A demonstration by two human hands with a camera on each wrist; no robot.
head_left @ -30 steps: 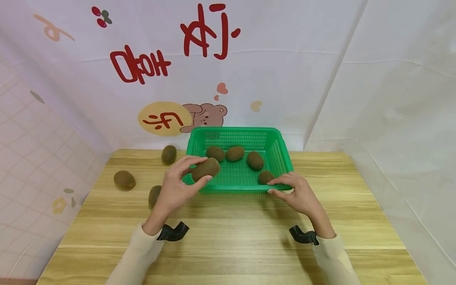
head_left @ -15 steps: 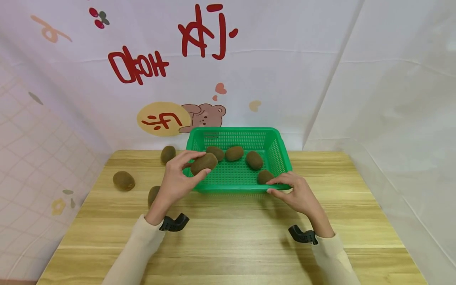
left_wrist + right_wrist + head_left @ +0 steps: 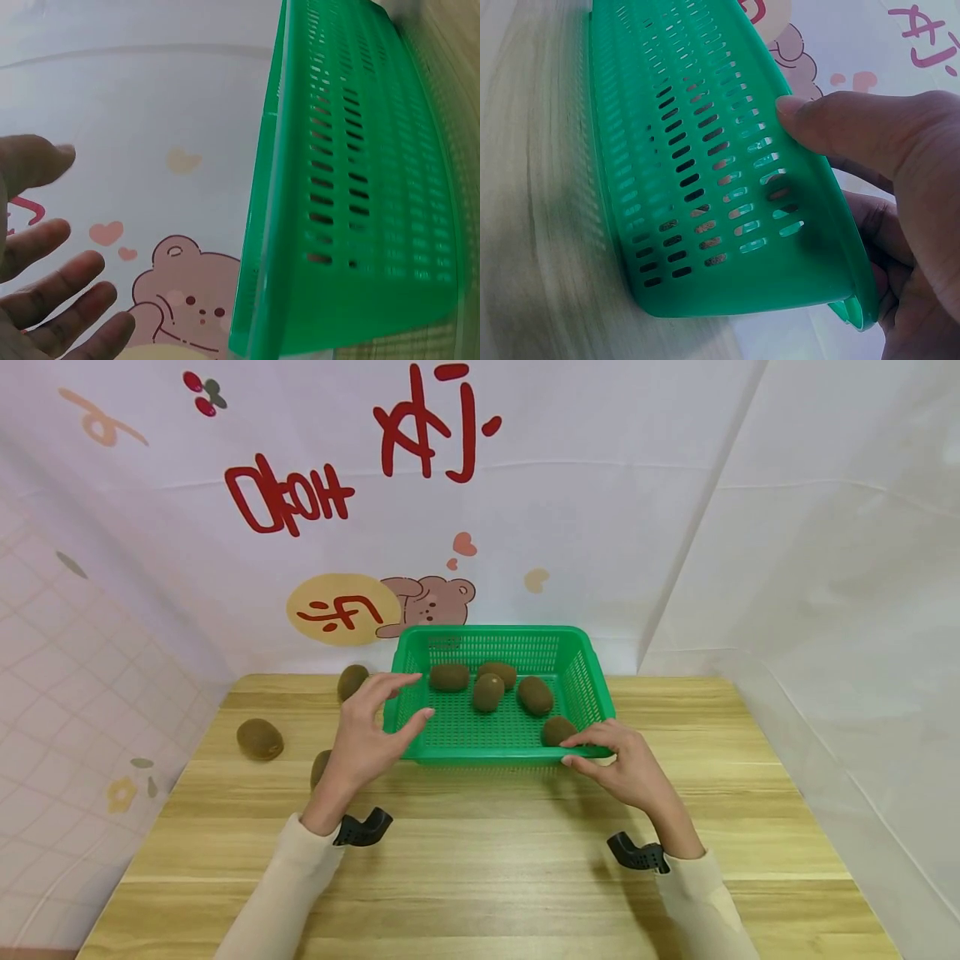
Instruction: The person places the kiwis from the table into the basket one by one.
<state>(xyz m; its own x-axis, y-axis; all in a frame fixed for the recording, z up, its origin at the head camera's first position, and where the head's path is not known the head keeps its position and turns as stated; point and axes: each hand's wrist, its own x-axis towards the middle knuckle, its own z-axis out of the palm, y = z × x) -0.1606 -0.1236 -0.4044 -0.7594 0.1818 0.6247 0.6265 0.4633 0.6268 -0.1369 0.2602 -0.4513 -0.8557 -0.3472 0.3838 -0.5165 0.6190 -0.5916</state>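
Observation:
A green plastic basket (image 3: 480, 755) with slotted walls stands on the wooden table, several brown kiwis inside. One kiwi (image 3: 488, 693) lies near its middle, close to a kiwi (image 3: 449, 677) at the back left. At the basket's left rim my left hand (image 3: 371, 727) hovers with thumb and fingers spread apart, holding nothing; the left wrist view shows the fingers (image 3: 64, 281) clear of the wall. My right hand (image 3: 618, 764) grips the front right rim, thumb (image 3: 817, 124) outside and fingers over the inside, beside a kiwi (image 3: 558, 732).
Left of the basket on the table (image 3: 480, 877) lie a kiwi (image 3: 259, 739) farther out, another kiwi (image 3: 352, 682) near the back edge, and a kiwi (image 3: 320, 768) partly behind the left wrist. A printed white cloth (image 3: 600, 510) hangs behind.
The kiwi that my left hand held now lies in the basket, and the fingers have parted. The back left kiwi has turned slightly. My right hand keeps its grip on the rim.

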